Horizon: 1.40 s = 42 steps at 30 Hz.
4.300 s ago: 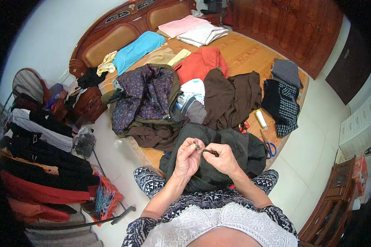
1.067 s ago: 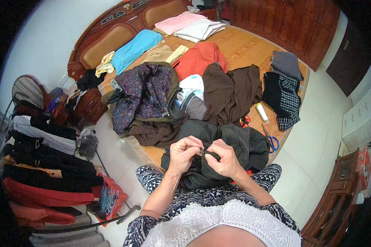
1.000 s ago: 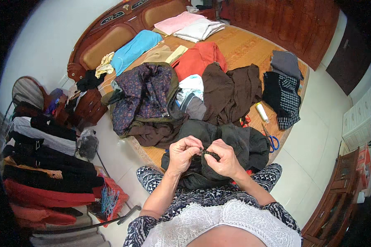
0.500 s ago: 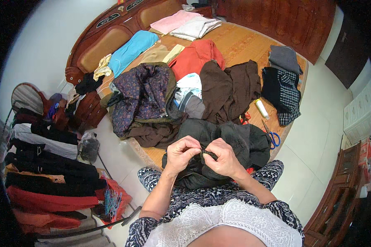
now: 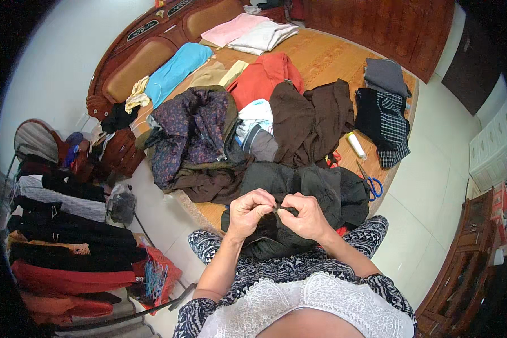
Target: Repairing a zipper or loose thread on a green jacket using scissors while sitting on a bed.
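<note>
A black garment [image 5: 315, 183] lies over my lap and the near edge of the bed. Above it my left hand [image 5: 250, 214] is closed in a pinch, thumb against fingers. What sits between those fingertips is too small to make out. My right hand [image 5: 303, 216] pinches a bunched fold of the black cloth, its fingertips almost meeting those of the left. Scissors [image 5: 373, 186] with blue handles rest on the bed just right of the garment. Farther up is a white tube [image 5: 355, 145] with a yellow end.
Across the bed [image 5: 332, 50] lie a dark patterned jacket [image 5: 194, 121], brown clothing [image 5: 310, 121], a red garment [image 5: 265, 79] and a blue cloth [image 5: 180, 67]. Folded checked clothing [image 5: 390, 121] is at the right. A rack of clothes [image 5: 76, 225] stands to my left, wooden cabinets [image 5: 462, 253] to my right.
Both hands keep their pinched hold, close together. The fold at my right fingers shows a little less. The whole view has shifted slightly; the things on the bed lie as before.
</note>
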Tool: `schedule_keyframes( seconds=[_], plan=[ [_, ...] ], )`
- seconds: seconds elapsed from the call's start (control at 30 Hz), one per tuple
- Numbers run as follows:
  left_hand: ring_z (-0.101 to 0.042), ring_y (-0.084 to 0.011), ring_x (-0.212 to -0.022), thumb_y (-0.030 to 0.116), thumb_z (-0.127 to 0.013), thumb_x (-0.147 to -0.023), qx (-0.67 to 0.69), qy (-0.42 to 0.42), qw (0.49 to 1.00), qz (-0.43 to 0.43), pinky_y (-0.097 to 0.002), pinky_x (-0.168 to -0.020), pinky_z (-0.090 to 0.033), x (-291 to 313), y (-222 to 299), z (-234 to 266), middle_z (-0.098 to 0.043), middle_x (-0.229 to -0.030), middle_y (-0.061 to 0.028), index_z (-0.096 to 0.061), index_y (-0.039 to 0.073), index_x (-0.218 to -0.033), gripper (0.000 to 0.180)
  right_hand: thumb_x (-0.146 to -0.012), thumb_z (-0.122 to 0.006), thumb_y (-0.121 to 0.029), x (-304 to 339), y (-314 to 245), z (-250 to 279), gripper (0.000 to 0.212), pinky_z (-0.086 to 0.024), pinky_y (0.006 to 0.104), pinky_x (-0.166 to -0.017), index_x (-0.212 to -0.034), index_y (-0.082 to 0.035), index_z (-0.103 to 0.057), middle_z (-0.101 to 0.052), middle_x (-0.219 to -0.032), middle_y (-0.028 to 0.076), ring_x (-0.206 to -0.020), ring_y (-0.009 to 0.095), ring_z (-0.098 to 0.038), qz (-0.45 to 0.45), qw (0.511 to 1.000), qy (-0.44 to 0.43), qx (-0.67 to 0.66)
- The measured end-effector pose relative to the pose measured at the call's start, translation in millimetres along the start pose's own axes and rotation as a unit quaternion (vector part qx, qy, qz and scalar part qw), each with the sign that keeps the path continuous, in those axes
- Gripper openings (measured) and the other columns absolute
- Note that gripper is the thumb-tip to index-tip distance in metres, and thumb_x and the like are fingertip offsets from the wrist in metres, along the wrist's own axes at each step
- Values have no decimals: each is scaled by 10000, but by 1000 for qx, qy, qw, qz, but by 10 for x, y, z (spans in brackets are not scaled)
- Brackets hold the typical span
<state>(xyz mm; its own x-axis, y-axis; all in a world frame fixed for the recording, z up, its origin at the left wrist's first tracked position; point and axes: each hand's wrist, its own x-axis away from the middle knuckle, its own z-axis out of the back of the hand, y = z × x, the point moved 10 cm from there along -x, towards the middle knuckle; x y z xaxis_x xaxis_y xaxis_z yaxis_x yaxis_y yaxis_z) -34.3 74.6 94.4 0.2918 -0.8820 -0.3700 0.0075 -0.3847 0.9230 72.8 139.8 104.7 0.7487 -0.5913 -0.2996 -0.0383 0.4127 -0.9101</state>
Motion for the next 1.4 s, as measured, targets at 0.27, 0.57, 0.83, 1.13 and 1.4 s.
schedule_keyframes(
  seconds=[0.27, 0.57, 0.83, 1.13, 1.4],
  plan=[
    [-581, -186, -732, -53, -649, -768, -258, -70, 955, -131, -309, -636, -467, -49, 452, -268, -605, -780, -96, -572, -14, -805, 94, -719, -642, -99, 3, 201, 14, 107, -448, 358, -590, -704, -14, -579, -587, -642, 133, -608, 272, -566, -75, 997, -14, -28],
    [-541, -97, -730, -36, -643, -811, 128, 125, 982, 56, -209, -669, -453, 50, -74, 8, -580, -890, -77, -553, -4, -827, 97, -729, -647, -73, -21, -34, 69, 92, -446, 349, -597, -720, -10, -580, -586, -663, 126, -648, 261, -571, 39, 997, 57, -14],
    [-509, -117, -713, 35, -704, -776, 212, 133, 964, 87, -221, -638, -404, 31, -210, -34, -561, -833, -71, -539, 46, -836, 176, -745, -641, -63, -41, 72, 62, 102, -447, 343, -606, -712, 1, -568, -589, -675, 122, -654, 236, -572, -3, 997, 64, -53],
    [-495, -88, -691, 47, -690, -803, 258, 166, 948, 82, -195, -622, -384, 23, -294, -43, -586, -876, -81, -580, 21, -811, 114, -726, -642, -47, 6, -28, 103, 97, -445, 364, -615, -706, -12, -554, -563, -662, 121, -651, 289, -564, 48, 991, 124, -22],
    [-502, -99, -682, 107, -666, -843, 242, 167, 953, 76, -204, -639, -415, -40, -255, -68, -586, -885, -91, -592, 17, -839, 117, -696, -654, -39, 43, -121, 160, 119, -426, 370, -636, -695, -24, -537, -536, -642, 114, -625, 300, -544, 99, 982, 163, 13]
  ],
)
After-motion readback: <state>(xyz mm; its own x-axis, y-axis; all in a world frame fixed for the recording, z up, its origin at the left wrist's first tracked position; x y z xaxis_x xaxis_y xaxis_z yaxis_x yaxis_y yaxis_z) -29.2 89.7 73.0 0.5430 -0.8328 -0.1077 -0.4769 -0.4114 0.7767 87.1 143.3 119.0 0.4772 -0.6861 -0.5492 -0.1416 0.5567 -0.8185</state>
